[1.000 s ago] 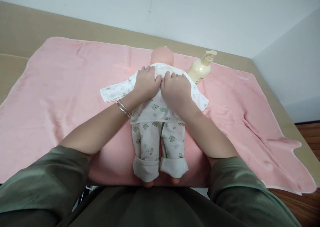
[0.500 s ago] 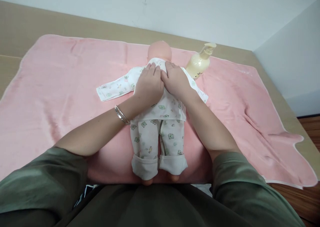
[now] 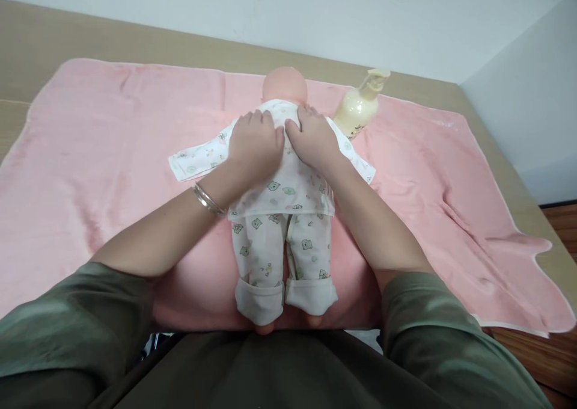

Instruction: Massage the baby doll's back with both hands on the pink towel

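A doll (image 3: pixel 288 180) in a white printed top and trousers lies face down on a pink blanket (image 3: pixel 148 108), its bald head away from me and its sleeves spread to both sides. My left hand (image 3: pixel 258 144), with bracelets at the wrist, rests on the left side of the doll's upper back, fingers over the shoulder. On the right side of the upper back lies my right hand (image 3: pixel 313 138), its thumb apart from the fingers. Neither hand is gripping anything that I can see. The fingertips of both are partly hidden.
A pale yellow pump bottle (image 3: pixel 358 109) lies tilted on the blanket, right of the doll's head. Behind the blanket runs the wooden tabletop (image 3: pixel 135 39), up against a white wall. The blanket hangs over the table's near edge.
My left hand has slid left across the doll's back, away from my right hand, opening a gap between the thumbs. My right hand has barely moved. The doll's top shifted slightly left.
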A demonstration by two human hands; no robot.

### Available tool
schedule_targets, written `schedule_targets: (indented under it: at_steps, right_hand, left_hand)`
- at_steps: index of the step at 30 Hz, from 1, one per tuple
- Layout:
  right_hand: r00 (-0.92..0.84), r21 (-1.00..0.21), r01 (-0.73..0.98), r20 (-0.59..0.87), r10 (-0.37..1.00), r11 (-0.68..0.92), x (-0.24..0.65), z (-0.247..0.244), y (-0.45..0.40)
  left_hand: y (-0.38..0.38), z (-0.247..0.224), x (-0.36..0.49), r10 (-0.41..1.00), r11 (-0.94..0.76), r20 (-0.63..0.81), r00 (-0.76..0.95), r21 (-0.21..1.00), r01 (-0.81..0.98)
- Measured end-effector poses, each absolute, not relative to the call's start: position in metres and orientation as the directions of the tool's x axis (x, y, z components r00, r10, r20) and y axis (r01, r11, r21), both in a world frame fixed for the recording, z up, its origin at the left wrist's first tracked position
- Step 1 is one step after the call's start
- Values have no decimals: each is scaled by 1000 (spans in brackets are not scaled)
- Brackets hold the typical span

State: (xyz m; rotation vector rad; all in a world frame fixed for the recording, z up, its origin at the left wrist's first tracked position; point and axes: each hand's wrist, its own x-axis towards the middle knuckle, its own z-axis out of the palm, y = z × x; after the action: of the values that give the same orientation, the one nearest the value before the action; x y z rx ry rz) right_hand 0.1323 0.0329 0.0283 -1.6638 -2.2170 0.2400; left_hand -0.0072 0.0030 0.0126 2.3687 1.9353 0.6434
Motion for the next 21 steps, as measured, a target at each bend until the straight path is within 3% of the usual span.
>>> schedule_targets:
  at_steps: [2,5,11,14,16,21]
  right_hand:
    - [-220,-330,908,153,963,260,134,26,38]
    - [-227,-301,917,149,962,263,132,27,36]
    - [-315,-192,919,164,935,344,116,34,2]
    - [-411,-149,889,151,899,432,105,40,-23]
    - [-451,-166,867,140,881,470,101,44,-33]
    - [-412,-320,844,128,902,430,105,44,-15]
  left_hand:
    - [-13,14,0,899,-347,357,253,229,909]
    - [-14,9,1,870,-433,373,323,266,861]
    - [31,-3,-22,926,-315,338,167,449,836]
    - [39,-4,-27,953,-264,263,151,476,839]
    - [38,-5,-28,957,-249,259,133,492,834]
    - [36,-16,-27,914,-302,404,40,610,733]
